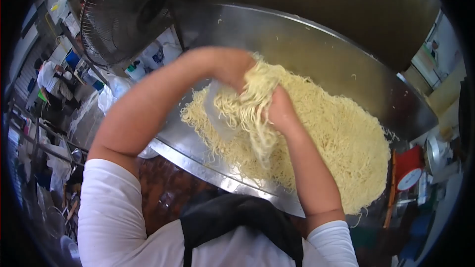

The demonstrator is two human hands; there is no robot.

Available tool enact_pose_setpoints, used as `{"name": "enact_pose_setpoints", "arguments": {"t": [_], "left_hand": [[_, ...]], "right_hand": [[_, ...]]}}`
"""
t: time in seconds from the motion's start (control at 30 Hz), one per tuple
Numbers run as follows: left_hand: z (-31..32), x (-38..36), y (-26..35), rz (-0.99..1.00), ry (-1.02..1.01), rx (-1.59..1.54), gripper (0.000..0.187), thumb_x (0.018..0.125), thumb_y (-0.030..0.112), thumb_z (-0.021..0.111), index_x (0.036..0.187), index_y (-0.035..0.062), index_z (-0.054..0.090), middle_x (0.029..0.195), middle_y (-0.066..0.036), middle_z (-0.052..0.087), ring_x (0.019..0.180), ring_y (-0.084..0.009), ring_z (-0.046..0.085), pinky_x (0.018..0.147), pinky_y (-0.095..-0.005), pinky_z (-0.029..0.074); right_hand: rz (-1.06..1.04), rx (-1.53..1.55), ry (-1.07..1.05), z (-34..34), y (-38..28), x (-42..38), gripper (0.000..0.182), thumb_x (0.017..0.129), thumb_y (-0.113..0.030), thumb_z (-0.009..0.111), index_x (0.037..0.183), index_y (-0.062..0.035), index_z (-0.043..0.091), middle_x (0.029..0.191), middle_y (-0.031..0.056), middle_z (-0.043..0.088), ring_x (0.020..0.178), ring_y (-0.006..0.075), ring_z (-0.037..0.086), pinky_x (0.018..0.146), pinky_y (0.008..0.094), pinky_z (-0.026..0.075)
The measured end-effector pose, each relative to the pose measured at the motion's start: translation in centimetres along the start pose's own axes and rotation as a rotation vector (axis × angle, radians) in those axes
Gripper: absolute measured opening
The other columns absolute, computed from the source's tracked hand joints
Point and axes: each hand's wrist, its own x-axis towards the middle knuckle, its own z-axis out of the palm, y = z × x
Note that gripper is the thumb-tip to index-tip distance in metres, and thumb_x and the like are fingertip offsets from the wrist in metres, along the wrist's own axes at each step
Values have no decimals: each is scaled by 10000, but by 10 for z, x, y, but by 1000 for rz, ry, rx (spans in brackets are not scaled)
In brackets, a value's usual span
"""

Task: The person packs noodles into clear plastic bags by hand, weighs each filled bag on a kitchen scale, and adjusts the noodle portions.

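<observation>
Nearest the camera, a black apron [232, 212] is covering the chest of the person's white shirt, probably shielding it while the body is leaning close to the stainless-steel table [193, 165]. The table's raised rim is curving around the noodle heap [346, 143], likely helping to contain the loose strands spreading over its floor.

Above the near-left part of the heap, the right hand [281, 113] is grasping a tangled bunch of noodles [251, 96], its fingers partly disappearing under the strands. The left hand [235, 71] is bending down into the same bunch from the other side; its fingertips are hiding, so whether they are gripping noodles, plastic or both, I cannot tell. Facing each other, the hands are apparently sharing the load, letting loose ends hang over the table rather than its edge. A translucent plastic bag [216, 113] is hanging just beside the bunch, perhaps being held there to be within reach.

Farther right, a red dial scale [409, 178] is standing just outside the rim, seemingly away from stray strands. Beyond the table's left end, a caged fan [123, 17] is rising beside the work area. In the far left background, another person [49, 76] is bending forward.
</observation>
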Motion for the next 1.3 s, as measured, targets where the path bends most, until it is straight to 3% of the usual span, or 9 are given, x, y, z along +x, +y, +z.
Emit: {"name": "enact_pose_setpoints", "arguments": {"t": [0.23,0.43,0.53,0.67,0.77,0.83,1.0,1.2,1.3], "left_hand": [[159,11,-78,-469,557,-18,280,791,199,607,1041,77,646,911,-188,663,825,-369,636,750,-448,500],[161,-25,60,-141,757,-121,212,837,188,567,1021,149,665,821,-143,669,722,-331,647,639,-429,525],[169,-43,54,-134,745,-167,215,836,169,575,1032,162,664,850,-132,671,714,-332,651,639,-422,534],[152,-38,-33,-258,984,-614,173,902,145,534,1009,90,659,893,-109,665,804,-180,634,732,-303,496],[142,-53,-56,-285,1044,-1304,174,948,146,484,1005,42,610,670,43,507,566,-42,429,525,-204,363],[142,-65,-51,-306,995,-1529,164,952,158,483,1008,50,594,599,76,412,492,-21,333,450,-196,286],[149,-64,-29,-268,944,-1684,162,953,173,488,1022,62,583,571,89,349,443,-19,265,397,-196,219],[147,-114,-60,-356,1045,-1581,189,927,151,491,1075,62,570,552,95,324,420,-13,245,376,-191,186],[147,-128,-72,-175,876,-1603,312,888,154,534,1181,48,546,640,91,438,460,-7,342,415,-170,267]], "right_hand": [[704,506,-62,4,145,-50,398,815,-56,573,1204,17,532,1093,138,630,913,229,644,785,331,523],[891,1102,-181,49,111,-15,396,816,-49,546,1204,32,537,1082,153,629,942,218,648,760,340,543],[702,792,-288,89,100,0,412,806,-68,574,1206,27,544,1084,158,631,941,219,646,770,336,537],[74,-373,-626,110,72,23,435,792,-94,610,1208,20,553,1088,164,634,939,220,645,783,332,529],[305,-133,-721,61,24,33,481,797,-132,650,1247,-1,541,1120,173,627,1008,247,617,863,323,488],[205,-163,-471,49,35,28,550,769,-131,680,1276,1,512,1136,169,621,1050,245,593,896,331,469],[0,58,-376,97,113,-33,655,723,-119,734,1314,-33,464,1113,121,625,1037,190,596,887,311,469],[532,128,-580,59,100,-30,402,792,-95,695,1162,-12,564,1079,99,644,985,165,607,862,300,481],[346,123,-383,59,59,-3,306,782,-22,615,1087,-11,594,976,76,662,882,152,630,789,288,500]]}}
